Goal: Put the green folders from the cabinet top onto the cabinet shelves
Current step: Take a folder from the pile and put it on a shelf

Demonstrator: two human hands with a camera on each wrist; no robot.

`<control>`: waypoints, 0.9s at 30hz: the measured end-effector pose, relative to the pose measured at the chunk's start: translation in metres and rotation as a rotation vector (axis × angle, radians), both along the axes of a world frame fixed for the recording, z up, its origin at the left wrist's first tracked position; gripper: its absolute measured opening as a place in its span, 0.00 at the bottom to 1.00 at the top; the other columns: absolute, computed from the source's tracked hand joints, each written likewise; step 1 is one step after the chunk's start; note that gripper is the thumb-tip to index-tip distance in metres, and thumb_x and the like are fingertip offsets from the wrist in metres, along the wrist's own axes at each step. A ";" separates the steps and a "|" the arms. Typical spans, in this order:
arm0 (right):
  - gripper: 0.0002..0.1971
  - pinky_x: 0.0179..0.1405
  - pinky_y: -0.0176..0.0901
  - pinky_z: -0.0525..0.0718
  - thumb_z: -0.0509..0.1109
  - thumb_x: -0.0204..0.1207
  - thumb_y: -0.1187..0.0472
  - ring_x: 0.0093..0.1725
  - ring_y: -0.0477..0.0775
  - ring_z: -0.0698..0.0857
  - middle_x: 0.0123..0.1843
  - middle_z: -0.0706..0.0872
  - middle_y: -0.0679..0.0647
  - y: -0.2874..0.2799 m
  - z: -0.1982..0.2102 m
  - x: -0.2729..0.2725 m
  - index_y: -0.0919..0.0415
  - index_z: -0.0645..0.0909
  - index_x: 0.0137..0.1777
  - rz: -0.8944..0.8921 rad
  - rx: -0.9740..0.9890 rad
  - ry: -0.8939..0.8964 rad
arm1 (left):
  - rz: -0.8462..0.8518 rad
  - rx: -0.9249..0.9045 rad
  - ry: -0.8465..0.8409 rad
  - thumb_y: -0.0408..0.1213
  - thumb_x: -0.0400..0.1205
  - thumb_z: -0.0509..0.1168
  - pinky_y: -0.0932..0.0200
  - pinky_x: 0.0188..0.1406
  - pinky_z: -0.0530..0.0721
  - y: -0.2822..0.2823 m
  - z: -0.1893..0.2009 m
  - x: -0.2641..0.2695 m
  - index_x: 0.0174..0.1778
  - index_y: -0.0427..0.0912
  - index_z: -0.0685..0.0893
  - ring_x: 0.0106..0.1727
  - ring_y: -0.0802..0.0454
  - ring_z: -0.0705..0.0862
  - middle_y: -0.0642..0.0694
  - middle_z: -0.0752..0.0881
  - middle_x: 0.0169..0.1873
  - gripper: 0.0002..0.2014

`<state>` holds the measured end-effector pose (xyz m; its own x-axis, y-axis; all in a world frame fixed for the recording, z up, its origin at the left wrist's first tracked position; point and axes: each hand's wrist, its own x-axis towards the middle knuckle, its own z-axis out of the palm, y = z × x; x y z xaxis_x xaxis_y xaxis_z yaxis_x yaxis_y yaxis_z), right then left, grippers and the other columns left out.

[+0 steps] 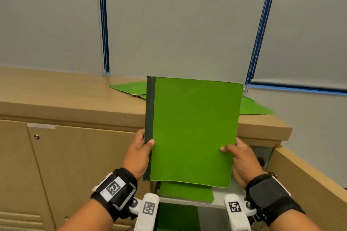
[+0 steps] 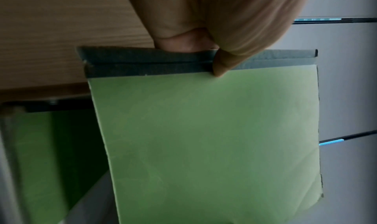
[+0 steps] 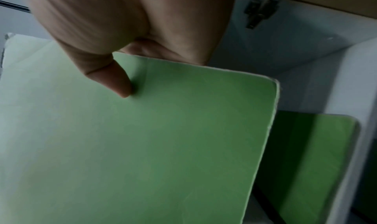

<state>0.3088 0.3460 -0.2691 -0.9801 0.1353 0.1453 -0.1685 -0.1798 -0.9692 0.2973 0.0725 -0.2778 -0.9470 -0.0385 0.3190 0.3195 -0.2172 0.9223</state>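
Both hands hold a green folder (image 1: 193,129) with a dark green spine upright in front of the cabinet. My left hand (image 1: 139,153) grips the spine edge, thumb on the cover; the folder (image 2: 204,139) fills the left wrist view under that hand (image 2: 216,34). My right hand (image 1: 241,157) pinches the opposite edge, thumb on the front of the folder (image 3: 142,139), as the right wrist view shows below the hand (image 3: 114,50). More green folders (image 1: 131,88) lie on the wooden cabinet top (image 1: 65,95). Another green folder (image 1: 185,191) lies on a shelf below.
The cabinet's right compartment stands open with white shelves (image 1: 219,196) and a hinge (image 3: 259,13) on its inner wall. An open wooden door (image 1: 308,180) juts out at the right. A closed cabinet door (image 1: 78,165) is on the left. Grey blinds (image 1: 178,20) hang behind.
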 end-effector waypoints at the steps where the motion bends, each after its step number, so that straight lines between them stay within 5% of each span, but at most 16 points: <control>1: 0.18 0.58 0.65 0.82 0.59 0.74 0.79 0.53 0.65 0.86 0.55 0.89 0.65 -0.001 -0.015 -0.001 0.63 0.84 0.54 -0.001 -0.010 -0.018 | 0.008 0.005 -0.014 0.21 0.85 0.55 0.69 0.44 0.85 0.000 -0.016 0.000 0.59 0.41 0.77 0.55 0.54 0.85 0.48 0.87 0.55 0.13; 4: 0.19 0.58 0.61 0.81 0.59 0.73 0.80 0.51 0.62 0.86 0.53 0.90 0.61 -0.001 -0.054 -0.006 0.62 0.85 0.52 -0.023 0.003 -0.063 | 0.031 0.007 -0.051 0.22 0.85 0.55 0.63 0.51 0.84 0.002 -0.063 -0.002 0.58 0.44 0.77 0.56 0.56 0.86 0.49 0.88 0.55 0.14; 8: 0.18 0.49 0.54 0.84 0.59 0.73 0.81 0.46 0.57 0.87 0.47 0.91 0.57 0.007 -0.098 -0.014 0.62 0.85 0.49 -0.039 0.024 -0.115 | 0.037 0.016 -0.119 0.21 0.85 0.55 0.67 0.46 0.85 0.012 -0.108 -0.002 0.58 0.44 0.78 0.51 0.61 0.88 0.54 0.91 0.49 0.15; 19: 0.16 0.37 0.45 0.85 0.58 0.72 0.81 0.37 0.51 0.88 0.38 0.91 0.51 0.030 -0.183 -0.037 0.63 0.83 0.42 -0.128 -0.013 -0.266 | 0.025 -0.088 -0.258 0.24 0.85 0.57 0.59 0.57 0.85 0.037 -0.183 -0.024 0.58 0.48 0.79 0.55 0.59 0.87 0.53 0.89 0.54 0.14; 24: 0.18 0.43 0.51 0.86 0.58 0.73 0.81 0.38 0.57 0.88 0.43 0.91 0.58 0.035 -0.205 -0.044 0.63 0.83 0.50 -0.103 -0.021 -0.326 | 0.049 -0.195 -0.260 0.25 0.86 0.57 0.51 0.69 0.79 0.043 -0.201 -0.040 0.63 0.52 0.79 0.64 0.55 0.84 0.52 0.87 0.61 0.17; 27: 0.18 0.43 0.51 0.85 0.60 0.72 0.83 0.41 0.60 0.86 0.47 0.87 0.63 0.039 -0.206 -0.058 0.64 0.77 0.56 -0.136 0.004 -0.299 | 0.039 -0.264 -0.314 0.26 0.85 0.59 0.62 0.71 0.73 0.046 -0.205 -0.056 0.75 0.45 0.71 0.70 0.59 0.77 0.47 0.78 0.73 0.22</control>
<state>0.2512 0.3845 -0.4746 -0.9524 0.2680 -0.1452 0.1013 -0.1710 -0.9800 0.2412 0.1183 -0.4825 -0.9993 -0.0322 0.0184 0.0169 0.0466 0.9988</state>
